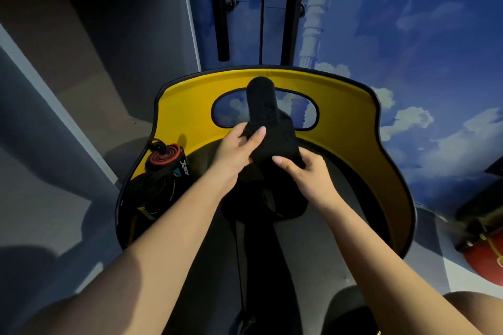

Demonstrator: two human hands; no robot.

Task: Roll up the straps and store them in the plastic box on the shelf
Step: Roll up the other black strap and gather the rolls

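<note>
A wide black strap (pixel 268 128) is held up over the yellow chair (pixel 353 128). Its rounded free end points away from me, and more black strap hangs down onto the seat. My left hand (pixel 239 148) grips the strap's left edge, thumb on top. My right hand (pixel 302 168) pinches its lower right part. On the seat's left lies a rolled red and black strap (pixel 164 158) beside a pile of black straps with yellow marks (pixel 152 193). No plastic box is visible.
A grey shelf unit (pixel 89 43) with open compartments stands at the left. Two black vertical bars (pixel 221 8) rise behind the chair against a blue cloud-painted wall (pixel 408 22). A red round object (pixel 484 258) sits at the lower right edge.
</note>
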